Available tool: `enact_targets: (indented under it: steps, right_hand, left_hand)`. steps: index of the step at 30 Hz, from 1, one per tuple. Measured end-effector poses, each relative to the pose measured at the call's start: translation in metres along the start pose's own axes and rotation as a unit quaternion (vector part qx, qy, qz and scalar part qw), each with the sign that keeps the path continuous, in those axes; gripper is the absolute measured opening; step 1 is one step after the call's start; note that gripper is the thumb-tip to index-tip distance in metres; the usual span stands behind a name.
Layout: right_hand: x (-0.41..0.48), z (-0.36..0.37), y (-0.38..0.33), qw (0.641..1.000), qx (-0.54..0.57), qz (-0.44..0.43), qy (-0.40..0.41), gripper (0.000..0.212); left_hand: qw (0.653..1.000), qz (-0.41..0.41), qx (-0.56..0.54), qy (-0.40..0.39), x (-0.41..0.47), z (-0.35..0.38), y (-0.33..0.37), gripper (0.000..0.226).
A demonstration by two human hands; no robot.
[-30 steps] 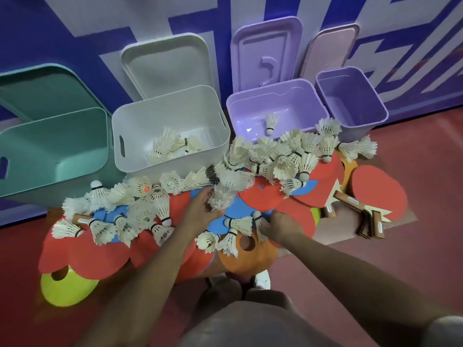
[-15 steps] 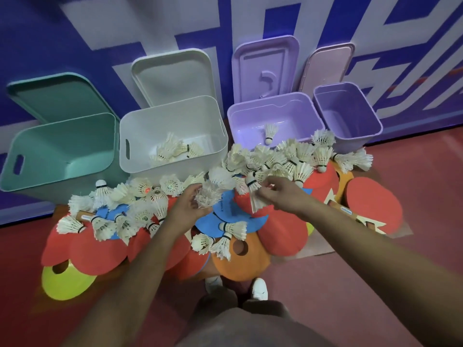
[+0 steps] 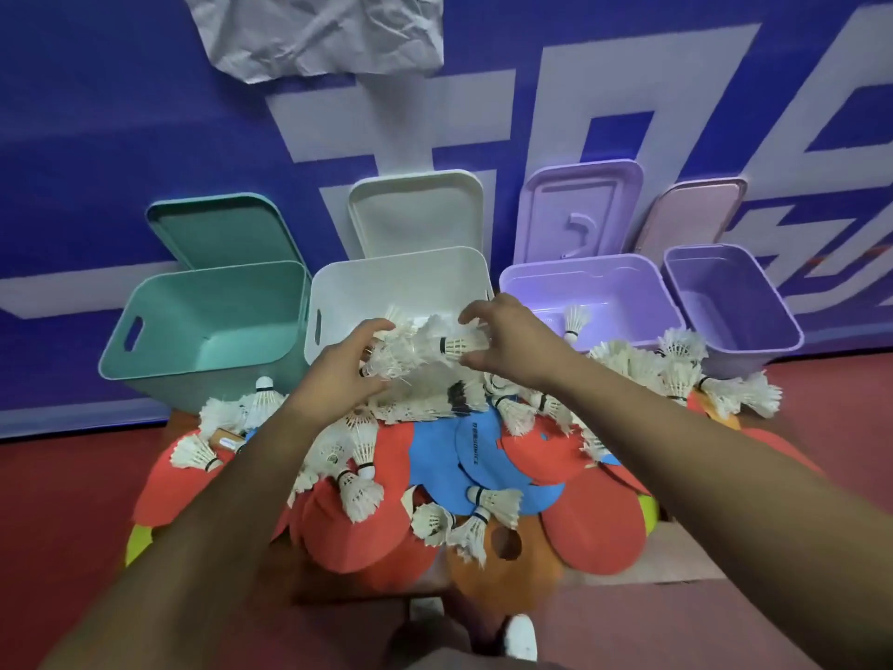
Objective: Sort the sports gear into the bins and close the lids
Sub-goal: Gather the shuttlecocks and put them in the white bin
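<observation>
My head camera is the only view: wide, looking forward and down along my forearms. The left grip (image 3: 348, 365) and right grip (image 3: 507, 340), clutching shuttlecocks (image 3: 415, 353), sit close at centre, bins (image 3: 401, 278) against the wall (image 3: 145, 113) beyond, my shoe (image 3: 519, 635) at the bottom edge

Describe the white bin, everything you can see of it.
The white bin is a rectangular tub, smooth plastic by its look, with rounded corners and a slot handle in its left end wall. It stands upright and open between the teal bin and the lilac bin. Its white lid leans on the blue wall behind it. The left hand and right hand hold a bunch of shuttlecocks over its front rim, hiding most of its inside.
</observation>
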State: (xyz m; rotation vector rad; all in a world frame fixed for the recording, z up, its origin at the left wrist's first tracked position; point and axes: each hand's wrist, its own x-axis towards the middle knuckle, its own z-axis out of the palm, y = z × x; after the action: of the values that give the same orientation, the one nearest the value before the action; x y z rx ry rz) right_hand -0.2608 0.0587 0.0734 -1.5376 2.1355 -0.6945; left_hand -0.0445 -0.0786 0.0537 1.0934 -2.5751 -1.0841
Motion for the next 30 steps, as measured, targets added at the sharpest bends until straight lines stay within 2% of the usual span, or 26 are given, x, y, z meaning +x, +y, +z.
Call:
enact_targets:
  steps: [5, 12, 19, 21, 25, 27, 30]
  right_hand:
    - [0.039, 0.026, -0.015, 0.999, 0.015, 0.001, 0.042, 0.066]
    - [0.102, 0.07, -0.006, 0.993, 0.082, 0.09, 0.014, 0.055]
    - [0.134, 0.101, 0.008, 0.991, 0.048, 0.125, -0.021, 0.056]
    - [0.122, 0.095, 0.012, 0.991, 0.049, 0.125, -0.003, 0.051]
    - [0.084, 0.063, 0.025, 0.983, 0.097, 0.137, 0.071, 0.039]
    - [0.064, 0.042, 0.04, 0.975, 0.119, 0.159, 0.097, 0.033]
    - [0.035, 0.01, 0.071, 0.968, 0.111, 0.19, 0.12, 0.029]
  left_hand:
    - [0.997, 0.024, 0.065, 0.015, 0.028, -0.023, -0.013, 0.056]
    - [0.997, 0.001, 0.082, -0.001, 0.099, -0.02, -0.063, 0.045]
    - [0.992, -0.052, 0.093, -0.072, 0.136, -0.003, -0.102, 0.067]
    - [0.995, -0.036, 0.079, -0.05, 0.132, 0.0, -0.097, 0.06]
    - [0.999, 0.042, -0.007, 0.029, 0.112, 0.008, -0.061, 0.029]
    - [0.996, 0.07, -0.047, 0.019, 0.1, 0.019, -0.037, 0.022]
    - [0.992, 0.094, -0.077, -0.037, 0.089, 0.047, -0.001, 0.019]
